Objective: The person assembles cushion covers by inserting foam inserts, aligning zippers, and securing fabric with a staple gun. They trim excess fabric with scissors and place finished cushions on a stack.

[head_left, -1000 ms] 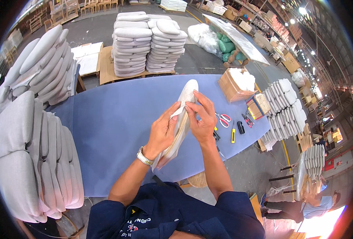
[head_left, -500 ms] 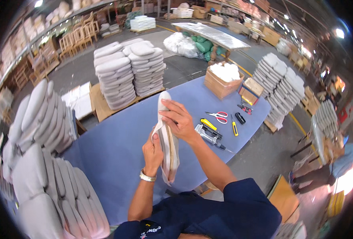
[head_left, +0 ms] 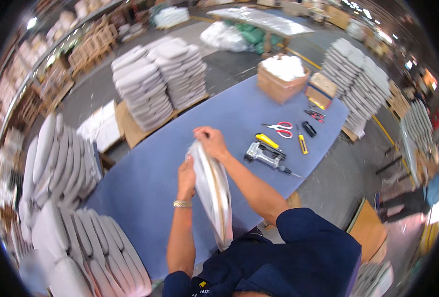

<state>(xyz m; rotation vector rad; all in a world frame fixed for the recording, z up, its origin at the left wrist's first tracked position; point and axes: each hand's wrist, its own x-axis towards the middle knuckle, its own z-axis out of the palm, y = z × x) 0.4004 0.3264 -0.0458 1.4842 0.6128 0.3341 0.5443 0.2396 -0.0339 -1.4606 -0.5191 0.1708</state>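
A light grey padded seat cushion (head_left: 212,195) stands on edge over the blue-topped table (head_left: 150,173), its tan board edge and loose fabric edge turned to the right. My left hand (head_left: 186,178) grips its left side, fingers partly hidden behind it. At the far end, my right hand (head_left: 211,143) is closed on the cushion's fabric; its fingers are bent and slightly blurred. To the right lie a staple gun (head_left: 266,157), a yellow utility knife (head_left: 267,141), red-handled scissors (head_left: 282,130) and a yellow-handled screwdriver (head_left: 303,144).
Piled grey cushions (head_left: 93,247) crowd the left side; more stacks (head_left: 157,81) stand beyond the table and at far right (head_left: 360,89). A carton of white pieces (head_left: 278,89), a smaller box (head_left: 322,90) and red-handled pliers (head_left: 316,116) sit at the right end. Another person (head_left: 403,205) stands far right.
The cushion has tilted, showing more of its board edge, and its far end is lower in the picture. My right hand has gone from fingers laid along the cushion to a closed grip.
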